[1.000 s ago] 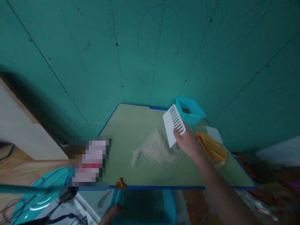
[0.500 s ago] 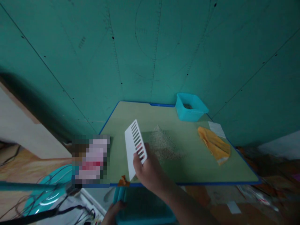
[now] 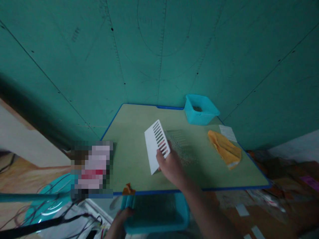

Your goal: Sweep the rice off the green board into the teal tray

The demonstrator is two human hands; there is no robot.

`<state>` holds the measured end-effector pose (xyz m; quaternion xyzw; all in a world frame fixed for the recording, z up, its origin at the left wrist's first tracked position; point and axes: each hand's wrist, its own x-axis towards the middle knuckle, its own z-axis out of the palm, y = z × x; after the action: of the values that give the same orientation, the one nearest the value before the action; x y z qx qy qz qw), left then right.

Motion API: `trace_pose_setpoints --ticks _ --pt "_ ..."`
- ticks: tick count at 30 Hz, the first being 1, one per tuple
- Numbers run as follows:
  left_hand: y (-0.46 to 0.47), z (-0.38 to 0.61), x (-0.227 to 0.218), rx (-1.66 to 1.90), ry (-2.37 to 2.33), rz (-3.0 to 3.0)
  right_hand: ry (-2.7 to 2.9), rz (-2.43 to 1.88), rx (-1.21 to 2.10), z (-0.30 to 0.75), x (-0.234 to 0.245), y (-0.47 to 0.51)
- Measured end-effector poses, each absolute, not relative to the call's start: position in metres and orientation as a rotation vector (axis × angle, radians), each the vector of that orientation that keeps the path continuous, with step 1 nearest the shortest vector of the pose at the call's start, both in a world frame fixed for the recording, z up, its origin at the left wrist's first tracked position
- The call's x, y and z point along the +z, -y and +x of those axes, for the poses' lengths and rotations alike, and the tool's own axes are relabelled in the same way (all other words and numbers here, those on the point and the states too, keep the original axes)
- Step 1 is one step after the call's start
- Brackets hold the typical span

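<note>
Clasping the white scraper (image 3: 155, 146), right hand (image 3: 174, 170) fingers (image 3: 159, 159) curl tight.

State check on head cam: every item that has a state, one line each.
scraper, tilted, lower edge near table
right hand, gripping scraper
grains, thin smear right of scraper
large bin, open, below table's near edge
left hand, holding large bin's corner
small tub, upright, open, on table
orange cloth, crumpled, on table

Tub (image 3: 201, 114) behind cloth (image 3: 225, 149); both on board (image 3: 129, 139)
</note>
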<state>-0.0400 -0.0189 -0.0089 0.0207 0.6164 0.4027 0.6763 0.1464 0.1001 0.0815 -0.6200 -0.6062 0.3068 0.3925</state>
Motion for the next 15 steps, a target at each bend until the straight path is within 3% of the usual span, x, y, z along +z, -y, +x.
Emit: trace_pose_setpoints --ticks 15 --pt "0.014 -0.033 -0.001 0.884 -1.300 0.082 1.368 -1.623 0.774 0.183 0.081 -0.105"
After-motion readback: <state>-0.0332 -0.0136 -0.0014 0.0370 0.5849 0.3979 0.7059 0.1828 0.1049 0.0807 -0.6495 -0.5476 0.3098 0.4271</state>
